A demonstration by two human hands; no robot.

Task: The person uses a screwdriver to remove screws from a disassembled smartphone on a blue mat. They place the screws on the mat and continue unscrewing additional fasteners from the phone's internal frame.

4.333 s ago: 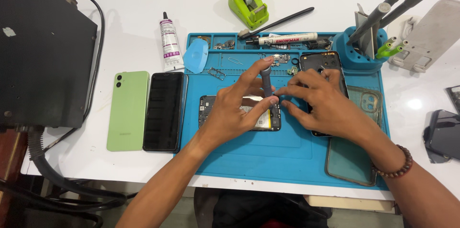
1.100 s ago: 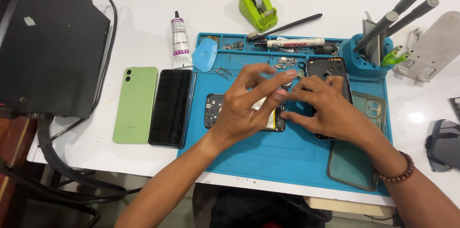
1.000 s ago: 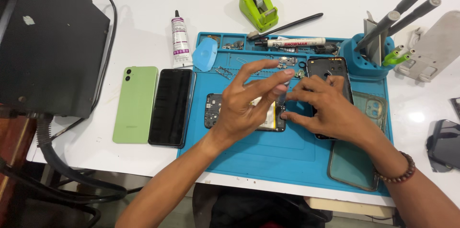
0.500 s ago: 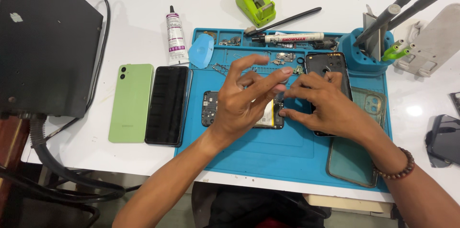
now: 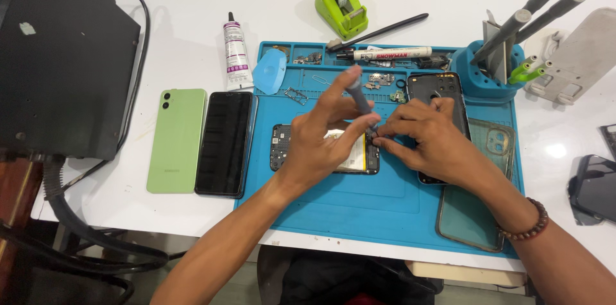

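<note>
Grey screwdriver (image 5: pixel 359 96) now steeper in left hand (image 5: pixel 324 135) fingers; right hand (image 5: pixel 427 138) fingers still pinched at opened phone (image 5: pixel 321 149).

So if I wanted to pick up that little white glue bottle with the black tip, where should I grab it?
Grab the glue bottle around its round white middle, coming from above. It lies flat on the white table, black tip pointing away, with bare space on its left side. A thumb on one long side and fingers on the other probably makes the steadiest grip. Its right side sits close to the blue mat.
</note>
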